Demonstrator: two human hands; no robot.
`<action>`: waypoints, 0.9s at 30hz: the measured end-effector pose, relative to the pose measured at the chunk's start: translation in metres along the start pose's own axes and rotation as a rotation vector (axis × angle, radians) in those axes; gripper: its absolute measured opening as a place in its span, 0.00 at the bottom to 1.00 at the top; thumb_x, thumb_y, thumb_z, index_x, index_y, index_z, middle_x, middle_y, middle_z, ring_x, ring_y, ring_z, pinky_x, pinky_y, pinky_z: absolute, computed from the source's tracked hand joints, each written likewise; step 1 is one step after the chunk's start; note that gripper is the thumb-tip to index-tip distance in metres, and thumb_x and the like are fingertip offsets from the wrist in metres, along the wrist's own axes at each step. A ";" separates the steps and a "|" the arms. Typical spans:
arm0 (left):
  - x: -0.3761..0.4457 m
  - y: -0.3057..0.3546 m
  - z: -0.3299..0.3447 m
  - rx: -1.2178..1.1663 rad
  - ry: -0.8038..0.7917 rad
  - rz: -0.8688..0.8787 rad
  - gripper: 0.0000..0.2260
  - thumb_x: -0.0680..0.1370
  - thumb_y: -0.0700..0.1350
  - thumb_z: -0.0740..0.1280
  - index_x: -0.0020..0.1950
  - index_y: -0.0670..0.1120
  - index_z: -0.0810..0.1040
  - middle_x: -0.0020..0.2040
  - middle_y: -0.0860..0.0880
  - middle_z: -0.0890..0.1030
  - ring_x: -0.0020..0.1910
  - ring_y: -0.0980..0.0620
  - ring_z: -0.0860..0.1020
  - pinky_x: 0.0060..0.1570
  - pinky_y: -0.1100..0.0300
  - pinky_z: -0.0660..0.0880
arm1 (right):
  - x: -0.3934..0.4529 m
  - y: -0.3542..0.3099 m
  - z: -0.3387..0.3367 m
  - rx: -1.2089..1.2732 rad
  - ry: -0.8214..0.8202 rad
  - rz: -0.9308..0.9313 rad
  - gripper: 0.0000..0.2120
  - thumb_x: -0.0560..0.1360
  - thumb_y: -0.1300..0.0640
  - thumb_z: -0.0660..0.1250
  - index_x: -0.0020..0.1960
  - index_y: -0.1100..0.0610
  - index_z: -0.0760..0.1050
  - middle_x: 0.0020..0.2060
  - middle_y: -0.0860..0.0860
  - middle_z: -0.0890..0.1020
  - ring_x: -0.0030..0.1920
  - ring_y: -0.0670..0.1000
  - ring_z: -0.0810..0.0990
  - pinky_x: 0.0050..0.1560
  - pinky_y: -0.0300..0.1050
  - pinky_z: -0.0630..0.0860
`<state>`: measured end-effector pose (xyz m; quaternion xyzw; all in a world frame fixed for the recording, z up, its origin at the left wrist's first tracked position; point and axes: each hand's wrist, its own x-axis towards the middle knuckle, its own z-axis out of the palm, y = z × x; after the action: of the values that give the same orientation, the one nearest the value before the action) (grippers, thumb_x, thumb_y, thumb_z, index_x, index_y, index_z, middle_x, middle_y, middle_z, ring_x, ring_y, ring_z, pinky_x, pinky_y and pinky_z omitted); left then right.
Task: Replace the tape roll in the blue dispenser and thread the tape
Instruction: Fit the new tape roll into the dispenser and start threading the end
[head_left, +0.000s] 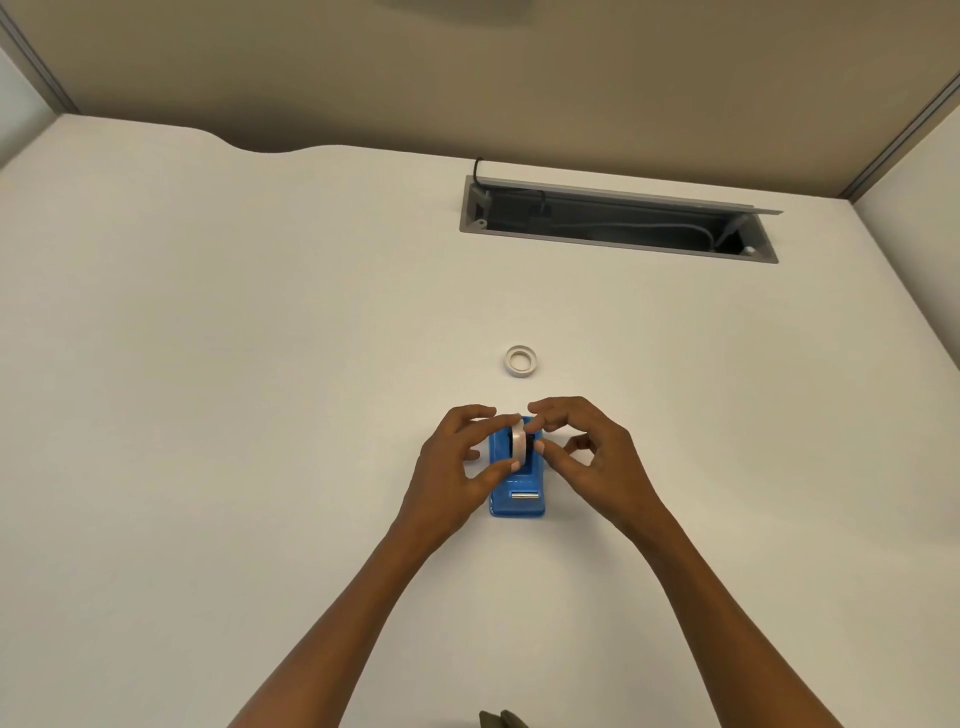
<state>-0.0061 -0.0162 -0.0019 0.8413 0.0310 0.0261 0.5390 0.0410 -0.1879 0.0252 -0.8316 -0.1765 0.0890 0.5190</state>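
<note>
- Left hand (457, 462) is sitting on the left side of the blue dispenser (517, 493), thumb and fingers pinching the tape roll (518, 441) from that side.
- The roll is standing on edge in the dispenser's cradle, near the far end. Can't tell if it's fully seated yet.
- It's looking like a light, stiff little ring, so I'm guessing gripping it by the flat sides is the way to go. The outer face is probably going to be sticky or slick.
- The dispenser is resting on the white desk (208, 389), metal cutter end pointing toward the person.
- Right hand (587, 452) is mirroring it, fingertips closing on the roll's right side.
- A second ring (520, 360) is lying flat farther back, apart from everything. Probably the used-up core, but that's a guess.
- The loose tape end isn't showing, so threading is looking not yet done.
</note>
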 end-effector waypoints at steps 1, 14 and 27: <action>0.001 0.000 0.000 0.005 -0.006 -0.006 0.19 0.72 0.48 0.71 0.62 0.55 0.73 0.62 0.53 0.71 0.56 0.58 0.71 0.47 0.75 0.71 | 0.000 0.000 0.000 -0.015 -0.008 -0.009 0.08 0.72 0.64 0.69 0.49 0.53 0.80 0.57 0.49 0.80 0.54 0.45 0.77 0.43 0.32 0.74; 0.001 -0.001 0.005 -0.062 -0.026 0.006 0.19 0.74 0.46 0.69 0.64 0.52 0.72 0.59 0.53 0.72 0.56 0.55 0.74 0.52 0.64 0.75 | 0.000 0.009 0.007 -0.030 -0.050 -0.013 0.16 0.72 0.61 0.70 0.56 0.45 0.77 0.56 0.45 0.77 0.55 0.43 0.76 0.40 0.32 0.72; 0.002 -0.001 0.005 -0.161 -0.026 -0.046 0.21 0.74 0.45 0.69 0.64 0.57 0.67 0.61 0.51 0.73 0.58 0.53 0.74 0.53 0.63 0.75 | 0.002 0.007 0.016 0.025 0.001 0.010 0.14 0.71 0.56 0.71 0.54 0.42 0.76 0.51 0.41 0.75 0.49 0.35 0.74 0.38 0.29 0.73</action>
<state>-0.0036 -0.0206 -0.0048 0.7945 0.0409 0.0052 0.6058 0.0386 -0.1760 0.0120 -0.8260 -0.1708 0.0935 0.5289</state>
